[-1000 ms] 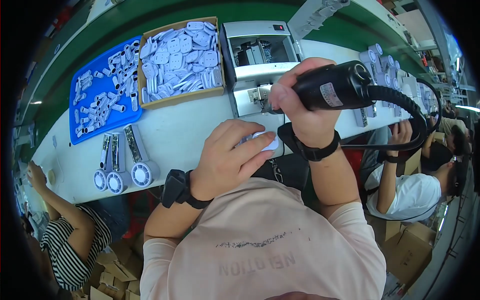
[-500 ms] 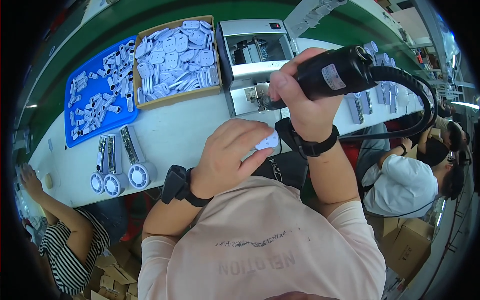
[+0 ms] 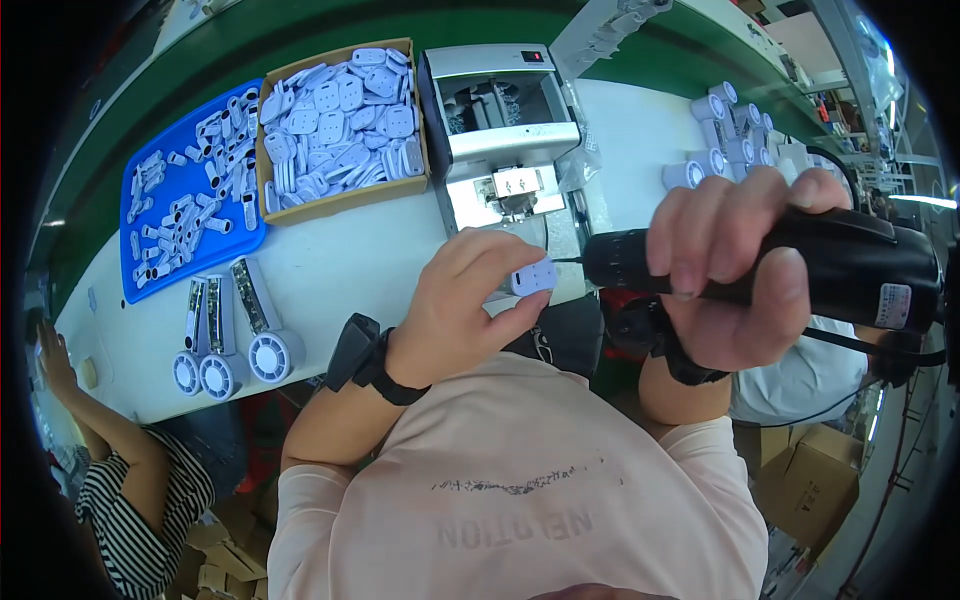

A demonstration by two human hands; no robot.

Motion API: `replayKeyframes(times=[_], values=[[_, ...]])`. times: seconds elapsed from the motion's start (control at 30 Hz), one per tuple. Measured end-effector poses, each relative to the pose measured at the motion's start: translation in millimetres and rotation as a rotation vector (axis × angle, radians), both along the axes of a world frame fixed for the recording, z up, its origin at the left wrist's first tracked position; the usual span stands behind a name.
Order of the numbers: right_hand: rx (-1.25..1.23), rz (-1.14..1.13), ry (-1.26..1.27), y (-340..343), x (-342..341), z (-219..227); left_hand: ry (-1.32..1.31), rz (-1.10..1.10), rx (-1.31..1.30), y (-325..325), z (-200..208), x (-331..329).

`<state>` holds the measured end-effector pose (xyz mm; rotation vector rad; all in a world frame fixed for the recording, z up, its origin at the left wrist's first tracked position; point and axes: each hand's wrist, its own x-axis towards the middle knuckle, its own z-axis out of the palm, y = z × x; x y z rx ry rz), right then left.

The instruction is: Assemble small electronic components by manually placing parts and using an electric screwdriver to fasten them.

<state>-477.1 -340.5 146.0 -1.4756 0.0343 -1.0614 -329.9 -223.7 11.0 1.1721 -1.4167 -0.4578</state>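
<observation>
Between the thumb and fingers of my left hand (image 3: 450, 310) is a small white plastic housing (image 3: 535, 278) with small holes in its face. My right hand (image 3: 735, 265) grips a black electric screwdriver (image 3: 850, 265), held level with its tip pointing left. The thin bit reaches the right side of the housing; whether it touches cannot be told. Just beyond my left hand stands a silver screw feeder (image 3: 500, 145), with a metal pickup block at its front.
Left of the feeder, a cardboard box (image 3: 345, 198) holds many white plastic covers. Beside it lies a blue tray (image 3: 195, 265) of small parts. White fan-like units (image 3: 270, 357) lie nearer, more (image 3: 685, 175) at the far right. A co-worker's arm (image 3: 110, 415) is at the left.
My right hand has brought the screwdriver back from the feeder, to the right and nearer, turning it level so its bit points at the housing. My left hand has turned the housing slightly.
</observation>
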Motion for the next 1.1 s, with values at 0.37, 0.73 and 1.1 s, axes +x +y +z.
replayKeyframes(times=[0.37, 0.73, 1.1], values=[[-0.056, -0.028, 0.156, 9.1, 12.0, -9.6, -0.020, -0.024, -0.012, -0.6, -1.7, 1.4], [-0.037, 0.006, 0.154, 14.5, 13.1, -9.0, -0.029, -0.037, 0.004, 3.1, -0.2, -1.2], [0.159, -0.294, 0.232, -27.4, 51.7, -67.5, 0.107, 0.024, 0.015, 20.6, -11.7, -1.4]])
